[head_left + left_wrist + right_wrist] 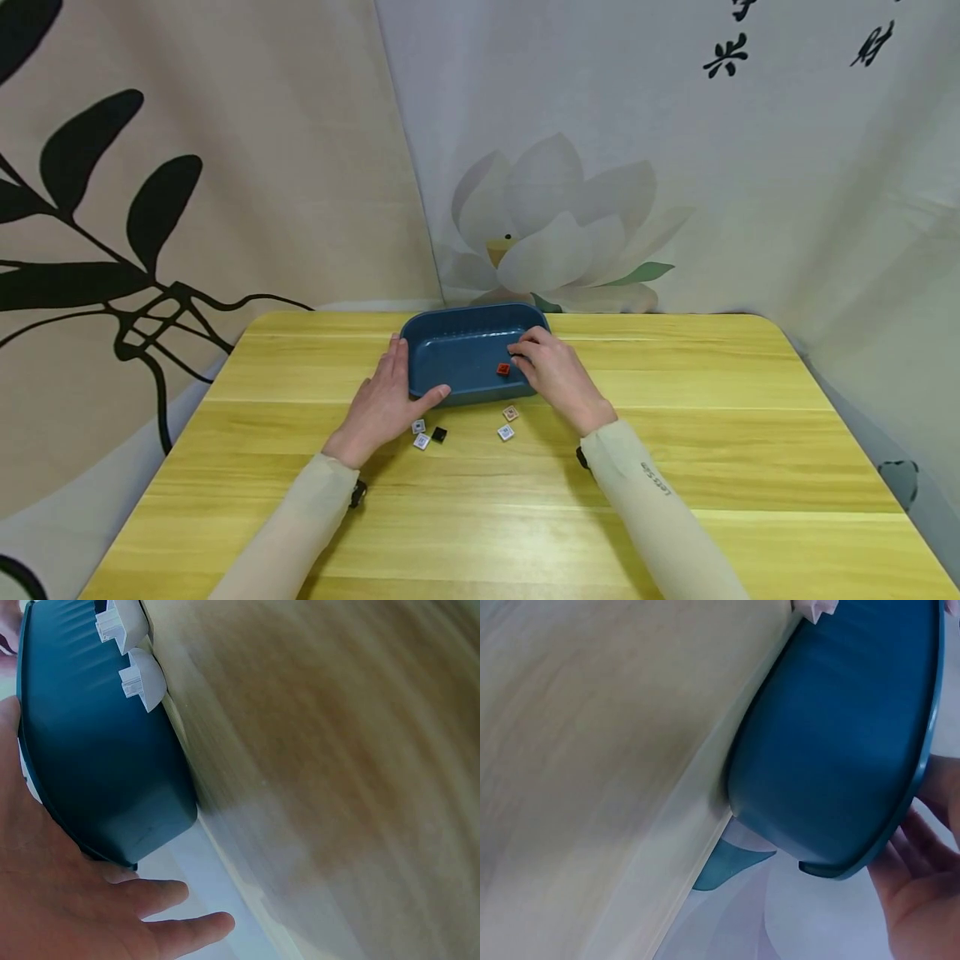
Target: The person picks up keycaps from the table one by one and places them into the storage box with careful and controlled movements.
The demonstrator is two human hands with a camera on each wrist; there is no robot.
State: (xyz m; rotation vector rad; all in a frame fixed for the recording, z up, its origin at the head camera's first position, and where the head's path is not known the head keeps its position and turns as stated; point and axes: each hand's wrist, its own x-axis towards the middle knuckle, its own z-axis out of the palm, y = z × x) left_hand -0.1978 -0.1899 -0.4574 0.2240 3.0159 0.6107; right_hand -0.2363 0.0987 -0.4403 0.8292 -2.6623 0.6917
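Observation:
A blue rectangular tray [472, 392] stands at the far side of the table, with a small red keycap [503, 369] inside near the right end. My left hand [382, 404] rests against the tray's left end, fingers straight, thumb stretched along the front rim. Over the right end reaches my right hand [551, 371], its fingers bent above the tray's inside; whether something small is between thumb and forefinger is too unclear to see. In front lie white keycaps [422, 441], a black keycap [439, 434] and, further right, a white keycap [506, 432] and an orange-marked keycap [511, 413].
The wooden table [525, 517] extends toward me and to both sides. Behind its far edge hangs a printed curtain [315, 167] with leaves, a lotus and characters. Each wrist wears a dark strap below a pale sleeve [652, 492].

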